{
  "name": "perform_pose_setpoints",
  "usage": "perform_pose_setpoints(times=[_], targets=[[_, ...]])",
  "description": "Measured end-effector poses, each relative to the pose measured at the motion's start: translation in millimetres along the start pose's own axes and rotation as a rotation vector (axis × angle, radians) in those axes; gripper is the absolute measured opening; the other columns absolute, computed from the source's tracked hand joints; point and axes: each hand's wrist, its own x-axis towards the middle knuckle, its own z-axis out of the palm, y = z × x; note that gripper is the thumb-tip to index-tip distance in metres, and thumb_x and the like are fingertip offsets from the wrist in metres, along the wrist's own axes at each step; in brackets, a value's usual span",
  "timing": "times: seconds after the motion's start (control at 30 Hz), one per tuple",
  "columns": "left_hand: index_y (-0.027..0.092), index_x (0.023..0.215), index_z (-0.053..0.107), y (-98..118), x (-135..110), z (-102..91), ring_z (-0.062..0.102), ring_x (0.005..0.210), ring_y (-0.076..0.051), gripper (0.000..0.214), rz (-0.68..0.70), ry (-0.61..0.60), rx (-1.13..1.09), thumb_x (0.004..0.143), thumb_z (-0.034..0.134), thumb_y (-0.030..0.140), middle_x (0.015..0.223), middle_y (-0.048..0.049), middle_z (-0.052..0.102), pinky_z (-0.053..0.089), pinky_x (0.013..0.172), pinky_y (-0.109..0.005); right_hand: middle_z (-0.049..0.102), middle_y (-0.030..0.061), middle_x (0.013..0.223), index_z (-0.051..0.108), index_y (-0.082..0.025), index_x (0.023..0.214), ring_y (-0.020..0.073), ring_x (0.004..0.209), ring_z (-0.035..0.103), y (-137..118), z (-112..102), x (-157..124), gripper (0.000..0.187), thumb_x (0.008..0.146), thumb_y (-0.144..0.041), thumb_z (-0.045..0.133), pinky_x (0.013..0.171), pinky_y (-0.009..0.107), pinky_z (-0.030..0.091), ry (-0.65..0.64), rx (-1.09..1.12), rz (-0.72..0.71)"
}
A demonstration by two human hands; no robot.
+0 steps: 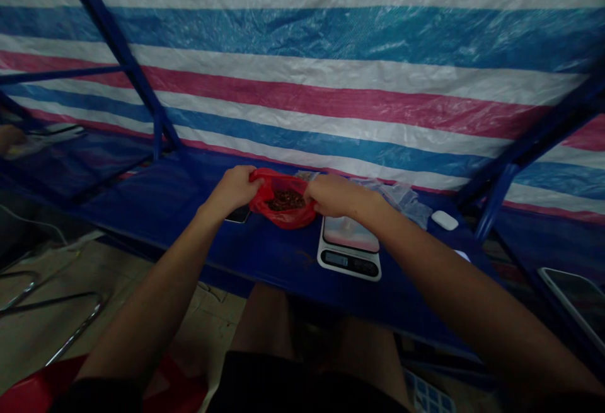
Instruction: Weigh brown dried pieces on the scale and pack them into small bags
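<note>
We are holding a red plastic bag (283, 203) open between our two hands, with a heap of small, dark reddish-brown pieces (286, 199) lying inside; the view is too dim to tell what they are. Our left hand (231, 189) is clamping the bag's left edge and our right hand (333, 195) its right edge, so the hands are apart with the bag spanning the gap. The pieces are all lying in the bag, and none are showing on the digital kitchen scale (348, 249) just below our right hand. The scale's display is too dim to read. Beyond our right hand, a crumpled clear plastic bag (399, 202) and a white earbud case (444, 220) are lying on the blue table (265, 255). A phone (237, 214) is lying just below our left hand, and a striped tarpaulin (302, 41) is hanging ahead.
</note>
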Motion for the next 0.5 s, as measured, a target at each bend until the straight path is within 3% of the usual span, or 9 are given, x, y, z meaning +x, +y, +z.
perform_pose_setpoints(times=[0.07, 0.13, 0.23, 0.33, 0.43, 0.5], targets=[[0.021, 0.088, 0.076, 1, 2, -6.2, 0.072, 0.080, -0.027, 0.025, 0.028, 0.032, -0.057, 0.094, 0.058, 0.038, 0.088, -0.0106, 0.079, 0.049, 0.071, -0.035, 0.083, 0.0135, 0.106, 0.084, -0.018, 0.103, 0.0258, 0.092, 0.073, 0, -9, -3, 0.031, 0.088, -0.009, 0.059, 0.078, 0.036, 0.046, 0.096, 0.020, -0.059], [0.021, 0.088, 0.077, 5, 2, -9.1, 0.072, 0.080, -0.027, 0.023, 0.057, -0.027, -0.087, 0.092, 0.060, 0.035, 0.088, -0.0097, 0.080, 0.049, 0.072, -0.035, 0.082, 0.0123, 0.103, 0.084, -0.019, 0.101, 0.0255, 0.091, 0.072, -4, -15, -6, 0.028, 0.088, -0.012, 0.060, 0.078, 0.036, 0.046, 0.118, 0.017, -0.091], [0.021, 0.083, 0.076, 12, -2, -7.6, 0.071, 0.077, -0.027, 0.021, 0.074, -0.107, -0.110, 0.091, 0.061, 0.033, 0.085, -0.0097, 0.079, 0.047, 0.070, -0.036, 0.082, 0.0107, 0.092, 0.084, -0.020, 0.093, 0.0232, 0.077, 0.070, -11, -15, -11, 0.024, 0.084, -0.011, 0.064, 0.067, 0.035, 0.043, -0.054, -0.007, -0.038], [0.020, 0.088, 0.077, 21, -5, -4.2, 0.068, 0.074, -0.024, 0.023, 0.075, -0.049, -0.196, 0.092, 0.059, 0.034, 0.086, -0.0087, 0.078, 0.045, 0.069, -0.035, 0.082, 0.0060, 0.087, 0.085, -0.022, 0.094, 0.0195, 0.068, 0.067, -14, -11, -10, 0.015, 0.082, -0.021, 0.075, 0.061, 0.032, 0.042, -0.188, 0.156, -0.069], [0.020, 0.082, 0.075, 28, -5, -1.8, 0.064, 0.070, -0.023, 0.024, 0.110, -0.036, -0.178, 0.092, 0.060, 0.035, 0.080, -0.0075, 0.076, 0.043, 0.068, -0.035, 0.083, 0.0052, 0.094, 0.085, -0.021, 0.098, 0.0178, 0.074, 0.070, -15, -10, 3, 0.016, 0.089, -0.024, 0.072, 0.067, 0.030, 0.045, -0.050, 0.302, -0.204], [0.019, 0.081, 0.075, 29, -6, -0.4, 0.063, 0.069, -0.023, 0.026, 0.125, -0.060, -0.161, 0.093, 0.059, 0.036, 0.078, -0.0073, 0.075, 0.044, 0.069, -0.035, 0.083, 0.0100, 0.097, 0.084, -0.016, 0.099, 0.0189, 0.076, 0.070, -18, -8, 17, 0.022, 0.091, -0.017, 0.064, 0.067, 0.031, 0.045, 0.011, 0.227, -0.157]])
